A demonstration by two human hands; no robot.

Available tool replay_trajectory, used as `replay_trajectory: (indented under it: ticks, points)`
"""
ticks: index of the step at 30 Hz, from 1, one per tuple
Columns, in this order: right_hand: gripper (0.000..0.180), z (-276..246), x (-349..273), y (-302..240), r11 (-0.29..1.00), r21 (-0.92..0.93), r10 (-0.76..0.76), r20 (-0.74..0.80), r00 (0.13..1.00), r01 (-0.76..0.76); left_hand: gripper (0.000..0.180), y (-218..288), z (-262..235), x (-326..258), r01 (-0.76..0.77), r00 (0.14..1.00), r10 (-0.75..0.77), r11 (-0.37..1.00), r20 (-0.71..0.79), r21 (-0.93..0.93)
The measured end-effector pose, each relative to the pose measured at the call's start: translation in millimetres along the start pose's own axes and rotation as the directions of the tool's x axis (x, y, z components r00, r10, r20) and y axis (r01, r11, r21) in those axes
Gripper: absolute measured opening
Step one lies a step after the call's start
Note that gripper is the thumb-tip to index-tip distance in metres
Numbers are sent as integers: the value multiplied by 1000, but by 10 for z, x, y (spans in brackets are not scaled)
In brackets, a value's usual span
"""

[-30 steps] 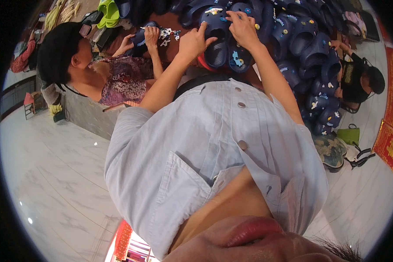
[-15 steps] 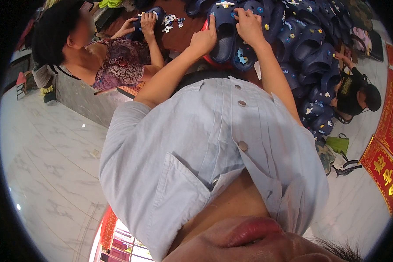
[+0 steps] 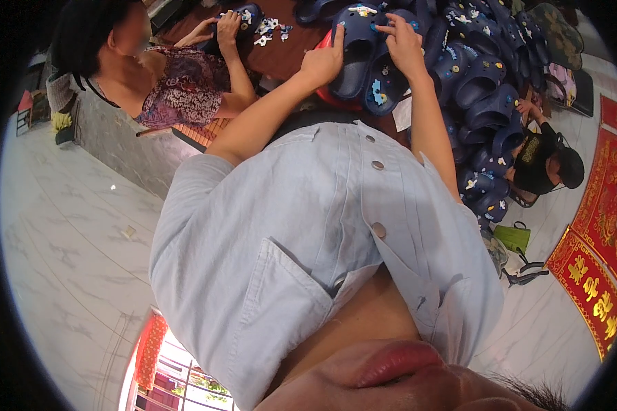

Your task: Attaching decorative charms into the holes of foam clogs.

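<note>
A navy clog (image 3: 356, 58) with charms on its upper stands toe-away at the table edge in front of me. My left hand (image 3: 321, 63) grips its left side, the index finger stretched along the upper. On its right, my right hand (image 3: 402, 42) is open, fingers apart and pointing left. Those fingertips are by a small blue charm at the clog's right edge; I cannot tell if they touch it. A second navy clog (image 3: 382, 85) with a pale blue charm (image 3: 378, 93) lies close beside, partly under my right hand. Something red shows behind the left clog.
A pile of navy clogs (image 3: 483, 89) with charms fills the right. At left, a person (image 3: 178, 89) handles another clog (image 3: 249, 19) beside loose charms (image 3: 273, 31) on the brown tabletop (image 3: 281, 58). Another person (image 3: 548, 161) is right of the pile. A green bag (image 3: 512, 238) lies on the floor.
My right hand has drawn slightly right, its fingers more spread from the clog's upper. My left hand stays on the clog. The whole view has shifted slightly.
</note>
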State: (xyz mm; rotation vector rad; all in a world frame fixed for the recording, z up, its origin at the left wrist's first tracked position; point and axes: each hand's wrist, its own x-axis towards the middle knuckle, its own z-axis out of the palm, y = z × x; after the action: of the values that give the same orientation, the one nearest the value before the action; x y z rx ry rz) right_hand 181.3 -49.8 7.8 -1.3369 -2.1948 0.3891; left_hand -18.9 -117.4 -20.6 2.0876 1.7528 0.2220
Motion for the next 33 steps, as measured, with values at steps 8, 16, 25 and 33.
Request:
replay_trajectory:
  ticks: [8,16,25,33]
  points:
    - [41,11,63,4,996,-90,-9,91,996,17,71,-7,51,22,-33,998,34,999,-50,23]
    - [35,84,152,-160,957,-270,-75,115,991,103,70,-20,75,22,-41,994,42,999,-100,16]
    - [49,-114,202,-6,980,146,101,222,970,-136,71,-41,87,-5,-24,996,27,999,-88,37]
    - [23,-69,335,68,978,-203,-23,101,995,43,71,-34,43,-2,-63,992,68,997,-103,50]
